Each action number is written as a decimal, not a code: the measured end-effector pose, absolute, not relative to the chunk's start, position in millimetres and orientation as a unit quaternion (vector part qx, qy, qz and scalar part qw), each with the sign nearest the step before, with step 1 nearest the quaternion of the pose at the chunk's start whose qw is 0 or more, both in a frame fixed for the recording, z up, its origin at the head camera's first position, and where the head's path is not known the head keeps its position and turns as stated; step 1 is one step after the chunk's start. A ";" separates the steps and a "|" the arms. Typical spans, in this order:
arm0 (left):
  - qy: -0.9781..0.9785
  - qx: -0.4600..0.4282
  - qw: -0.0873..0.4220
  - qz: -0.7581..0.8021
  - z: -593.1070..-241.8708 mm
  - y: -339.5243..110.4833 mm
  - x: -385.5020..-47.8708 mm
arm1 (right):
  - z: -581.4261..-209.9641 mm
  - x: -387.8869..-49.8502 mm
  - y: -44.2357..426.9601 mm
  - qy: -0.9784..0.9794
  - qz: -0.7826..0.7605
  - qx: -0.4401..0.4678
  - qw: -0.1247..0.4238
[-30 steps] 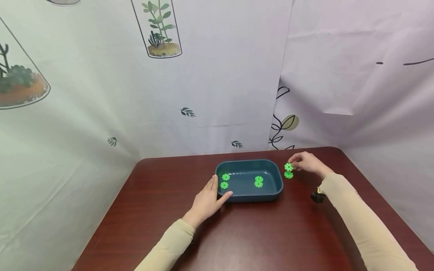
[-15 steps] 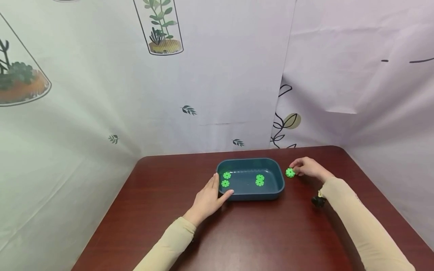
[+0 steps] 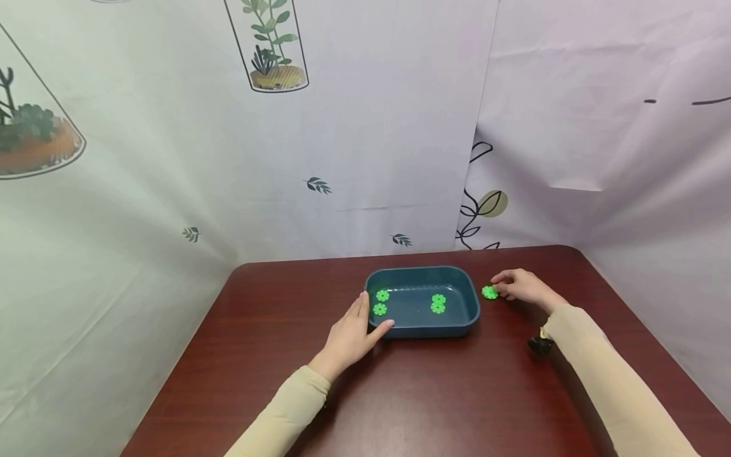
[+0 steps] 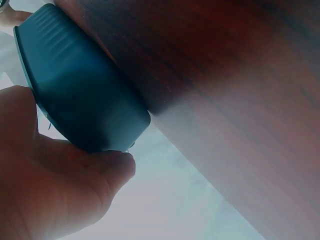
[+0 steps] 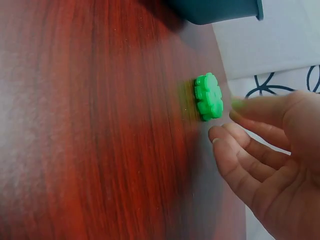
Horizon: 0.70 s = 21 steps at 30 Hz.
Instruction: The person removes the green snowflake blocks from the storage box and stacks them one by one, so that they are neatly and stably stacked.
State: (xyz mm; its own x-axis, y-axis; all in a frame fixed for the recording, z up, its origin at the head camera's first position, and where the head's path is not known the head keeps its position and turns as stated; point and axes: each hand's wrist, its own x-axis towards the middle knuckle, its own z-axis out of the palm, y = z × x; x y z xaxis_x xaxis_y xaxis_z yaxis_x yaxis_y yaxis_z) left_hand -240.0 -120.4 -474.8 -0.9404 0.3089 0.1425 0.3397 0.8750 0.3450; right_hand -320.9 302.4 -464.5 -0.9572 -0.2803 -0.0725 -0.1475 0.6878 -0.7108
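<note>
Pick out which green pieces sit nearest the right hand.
The green stack on the table, outside the tray, by the right hand's fingertips; the other green pieces all lie inside the tray.

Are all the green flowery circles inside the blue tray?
No, a little stack of green circles lies on the table outside the blue tray, beside the right hand.

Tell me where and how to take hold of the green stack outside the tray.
Probably pinch the green stack by opposite edges of its notched rim, coming from the right, where the right hand is; the tray stands to its left. Lying flat, it leaves its rim exposed.
</note>
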 end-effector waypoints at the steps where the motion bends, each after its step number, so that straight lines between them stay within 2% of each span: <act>1: -0.967 -0.168 0.041 -0.186 -474.9 -120.3 -240.0 | -465.0 -319.9 302.4 0.915 -0.375 -0.117 0.090; 5: -0.967 -0.168 0.041 -0.185 -474.8 -120.3 -240.0 | -466.3 -316.1 300.5 0.919 -0.363 -0.120 0.100; 12: -0.967 -0.171 0.047 -0.184 -473.4 -121.3 -240.6 | -464.9 -316.9 293.7 0.937 -0.308 -0.150 0.074; 21: -0.967 -0.169 0.038 -0.184 -472.7 -120.1 -239.2 | -465.7 -316.8 290.7 0.942 -0.300 -0.138 0.067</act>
